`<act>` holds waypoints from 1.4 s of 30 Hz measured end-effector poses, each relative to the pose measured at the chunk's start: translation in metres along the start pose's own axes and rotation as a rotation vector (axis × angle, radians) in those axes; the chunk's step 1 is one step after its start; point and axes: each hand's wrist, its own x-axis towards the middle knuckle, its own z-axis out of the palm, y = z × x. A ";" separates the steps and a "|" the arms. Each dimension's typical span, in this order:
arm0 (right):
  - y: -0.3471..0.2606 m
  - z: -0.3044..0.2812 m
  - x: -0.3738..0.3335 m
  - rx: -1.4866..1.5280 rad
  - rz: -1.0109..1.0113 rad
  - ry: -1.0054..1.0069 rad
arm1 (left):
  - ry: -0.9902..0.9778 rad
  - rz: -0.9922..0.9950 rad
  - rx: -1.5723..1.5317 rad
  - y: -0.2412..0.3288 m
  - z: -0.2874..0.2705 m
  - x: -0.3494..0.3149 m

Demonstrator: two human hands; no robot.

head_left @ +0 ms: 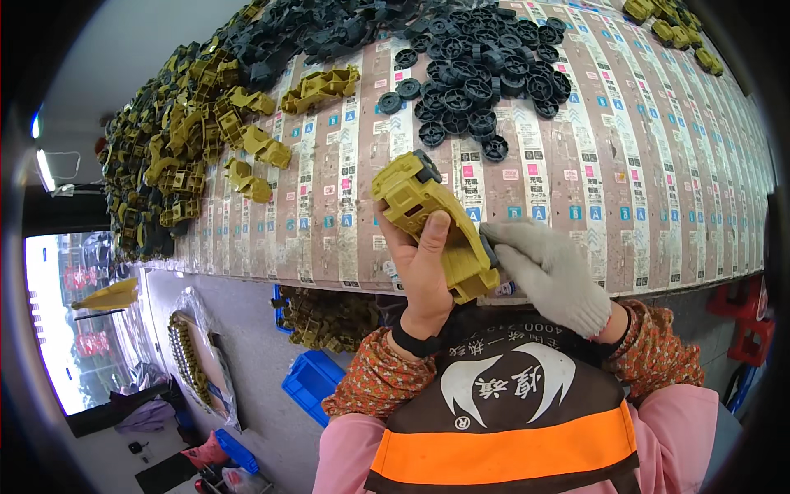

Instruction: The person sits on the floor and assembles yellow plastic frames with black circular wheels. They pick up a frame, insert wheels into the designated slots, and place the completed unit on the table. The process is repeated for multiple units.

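A mustard-yellow plastic toy truck point(409, 191) is tilted over the near edge of the table. My bare left hand point(422, 267) is closed around its body, thumb across the side. One black wheel point(427, 168) sits at the truck's upper end. At the lower end, the fingers of my right hand point(553, 276), in a whitish knit glove, are pressed together against another black wheel point(489, 250) on the truck's side. The glove covers part of that wheel, so how firmly it is seated cannot be seen.
Loose black wheels point(461, 86) are heaped beyond my hands. Yellow truck bodies point(193, 136) pile up at the left, with black parts point(284, 37) behind. More yellow pieces point(676, 33) lie far right. A blue crate point(313, 385) stands below the table point(658, 189).
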 end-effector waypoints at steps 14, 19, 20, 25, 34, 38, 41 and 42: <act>-0.001 -0.025 0.044 -0.451 0.035 -0.216 | -0.093 0.037 0.124 -0.006 0.009 0.008; 0.013 -0.060 0.113 -0.869 -0.049 0.173 | -0.135 -0.247 0.103 0.020 -0.011 0.025; 0.012 -0.059 0.119 -0.875 -0.033 0.135 | -0.124 -0.289 0.111 0.021 -0.017 0.027; 0.002 -0.046 0.118 -0.892 -0.016 0.103 | -0.203 -0.419 0.230 0.025 -0.032 0.026; -0.012 -0.051 0.087 -0.360 -0.013 0.146 | -0.510 -0.630 0.453 0.028 -0.034 0.032; -0.008 -0.031 0.080 -0.208 -0.250 0.037 | -0.738 -0.597 0.580 0.023 -0.021 0.035; -0.004 -0.023 0.068 -0.159 -0.098 0.064 | -0.499 -0.931 0.189 0.052 -0.006 0.037; -0.003 -0.025 0.066 -0.124 -0.043 0.082 | -0.479 -0.885 -0.016 0.049 -0.010 0.035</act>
